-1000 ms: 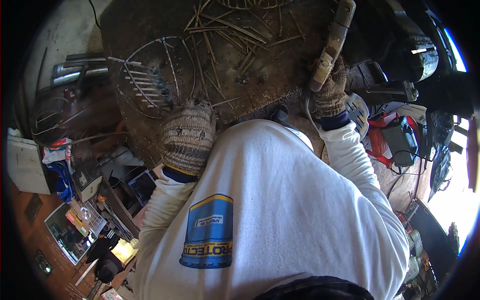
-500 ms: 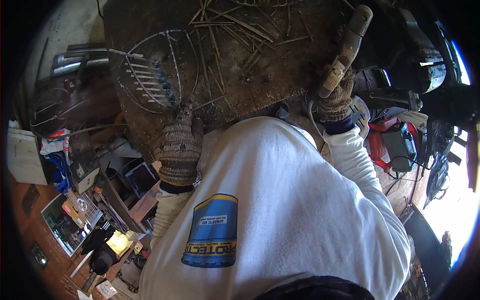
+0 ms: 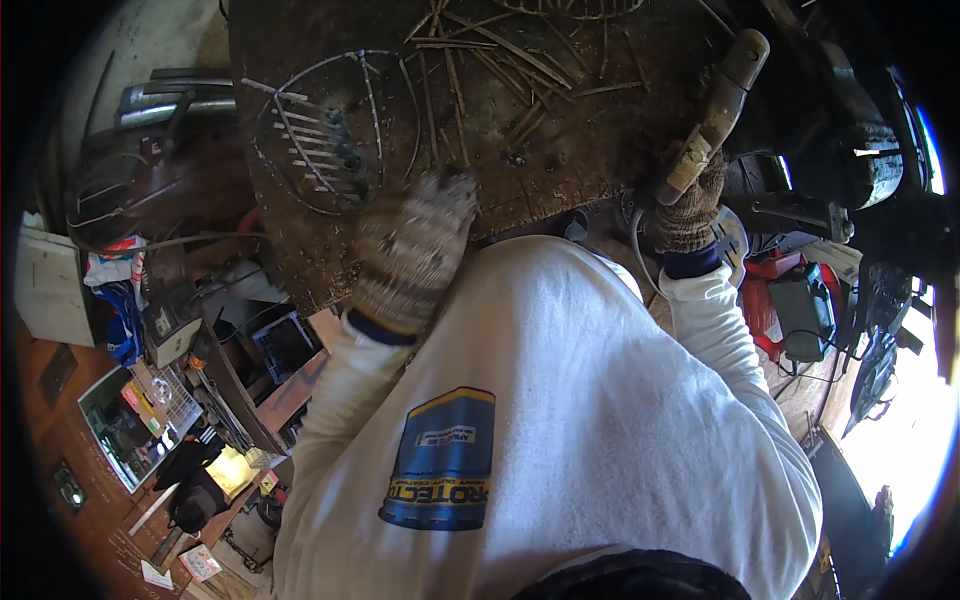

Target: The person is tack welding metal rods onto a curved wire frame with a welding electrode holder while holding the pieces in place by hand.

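My right hand (image 3: 692, 212), in a brown knitted glove, is closed round a long, worn, grey-brown tool (image 3: 714, 118) with a cord at its lower end; its exact kind I cannot make out. The tool slants up and to the right past the table's edge. My left hand (image 3: 415, 245), in a similar glove, is blurred over the near edge of the table. Its fingers are smeared, so whether they grip anything is unclear. Just beyond it lies a fish-shaped frame (image 3: 377, 110) of thin rods, with several short pale rods (image 3: 312, 140) set like ribs along its left part.
Loose thin rods (image 3: 500, 60) lie scattered on the dark, worn tabletop (image 3: 560, 190). Another curved rod piece (image 3: 575, 8) is at the far edge. On the right sit a red case (image 3: 762, 315) and a grey box (image 3: 803, 312). Cluttered shelves (image 3: 270, 400) stand at left.
My left hand has moved right, away from the rod frame. A thin rod that lay beside its fingers no longer shows on the table. My right hand still holds the tool.
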The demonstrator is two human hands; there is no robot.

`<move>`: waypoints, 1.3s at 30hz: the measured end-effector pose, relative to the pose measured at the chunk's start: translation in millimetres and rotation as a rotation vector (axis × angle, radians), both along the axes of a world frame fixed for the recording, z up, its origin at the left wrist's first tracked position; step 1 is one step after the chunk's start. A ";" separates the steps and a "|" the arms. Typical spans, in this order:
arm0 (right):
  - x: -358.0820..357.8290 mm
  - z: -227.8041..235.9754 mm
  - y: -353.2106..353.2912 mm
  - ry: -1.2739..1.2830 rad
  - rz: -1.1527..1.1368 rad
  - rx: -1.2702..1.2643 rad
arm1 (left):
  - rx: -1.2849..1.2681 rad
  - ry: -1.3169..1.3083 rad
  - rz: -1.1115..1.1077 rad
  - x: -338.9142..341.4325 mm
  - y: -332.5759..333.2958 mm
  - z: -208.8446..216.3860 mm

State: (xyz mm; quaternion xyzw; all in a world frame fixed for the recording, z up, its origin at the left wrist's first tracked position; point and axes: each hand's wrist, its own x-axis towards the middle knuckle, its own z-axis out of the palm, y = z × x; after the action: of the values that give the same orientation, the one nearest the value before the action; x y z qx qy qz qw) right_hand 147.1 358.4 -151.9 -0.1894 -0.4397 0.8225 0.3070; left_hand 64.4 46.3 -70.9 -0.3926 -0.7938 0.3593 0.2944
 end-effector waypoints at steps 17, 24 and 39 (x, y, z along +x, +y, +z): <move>7.4 -15.5 3.5 -0.100 -0.024 0.186 | 1.016 -0.868 0.043 -80.5 -28.6 117.4; 4.1 9.0 -5.0 -0.191 -0.063 0.384 | 0.736 -0.738 -0.132 -177.1 -39.5 93.9; 4.9 5.8 -1.5 -0.338 -0.133 0.625 | 0.554 -0.871 0.186 -201.6 -3.5 71.5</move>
State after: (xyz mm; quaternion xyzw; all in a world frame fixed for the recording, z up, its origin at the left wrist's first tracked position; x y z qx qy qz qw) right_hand 152.0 356.9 -146.1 -0.2480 -0.7010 0.5838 0.3260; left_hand -137.2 42.8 0.6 -0.3407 -0.9395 -0.0362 -0.0033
